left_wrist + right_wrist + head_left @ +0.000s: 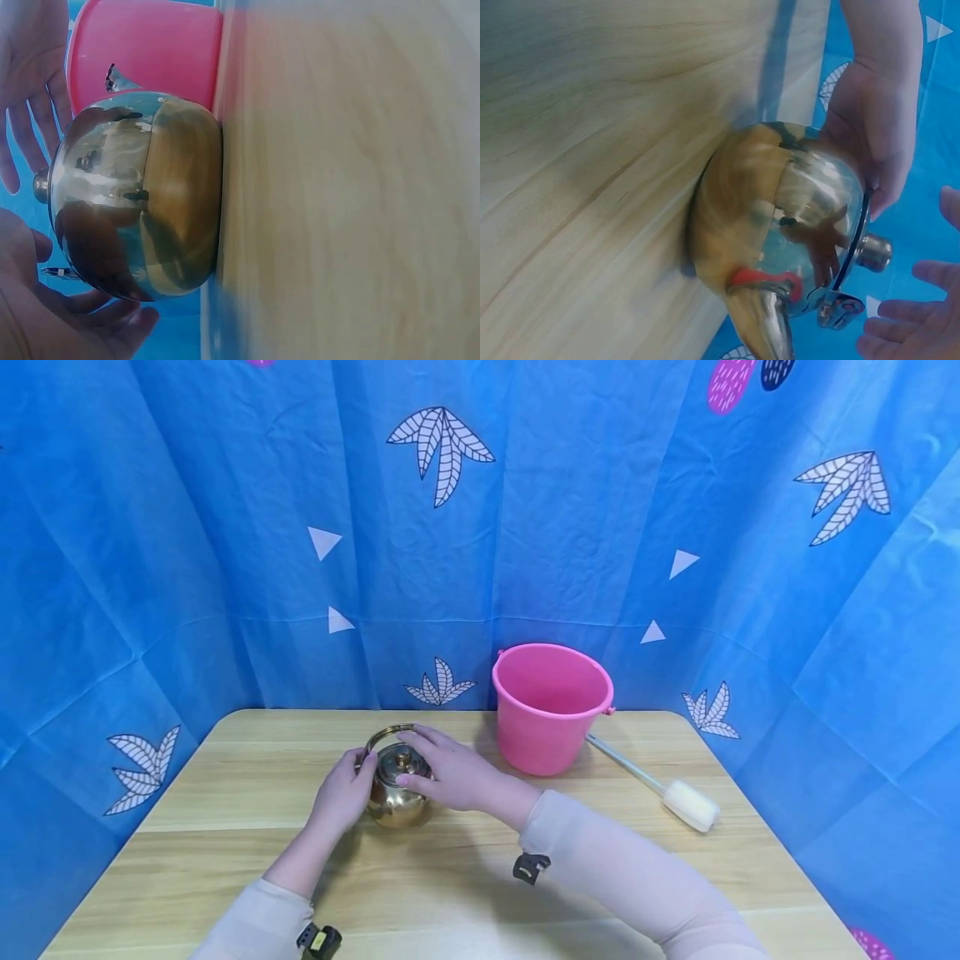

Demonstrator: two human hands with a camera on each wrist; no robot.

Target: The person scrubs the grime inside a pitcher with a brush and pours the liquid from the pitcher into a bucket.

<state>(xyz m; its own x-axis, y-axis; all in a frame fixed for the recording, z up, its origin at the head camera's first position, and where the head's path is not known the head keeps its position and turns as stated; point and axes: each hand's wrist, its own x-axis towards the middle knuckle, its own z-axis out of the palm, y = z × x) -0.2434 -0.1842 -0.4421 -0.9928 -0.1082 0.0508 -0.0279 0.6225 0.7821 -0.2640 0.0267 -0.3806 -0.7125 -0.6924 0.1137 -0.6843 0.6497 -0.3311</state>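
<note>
A shiny brass-coloured kettle (399,806) stands upright on the table, its knobbed lid (403,762) on top. My left hand (347,787) holds the kettle's left side, thumb near the lid rim and fingers curving around the body in the left wrist view. The hoop handle (386,732) arches behind the lid. My right hand (453,770) hovers over the right side of the lid, fingers spread; the right wrist view shows a gap between these fingers and the lid knob (874,253). That view also shows the spout (761,319), which the right hand hides from the head view.
A pink bucket (536,739) stands at the back of the wooden table (247,793), right of the kettle. Beside it lies a white-headed brush (690,806) with a thin pale handle. Blue patterned curtains (570,510) surround the table's back and sides.
</note>
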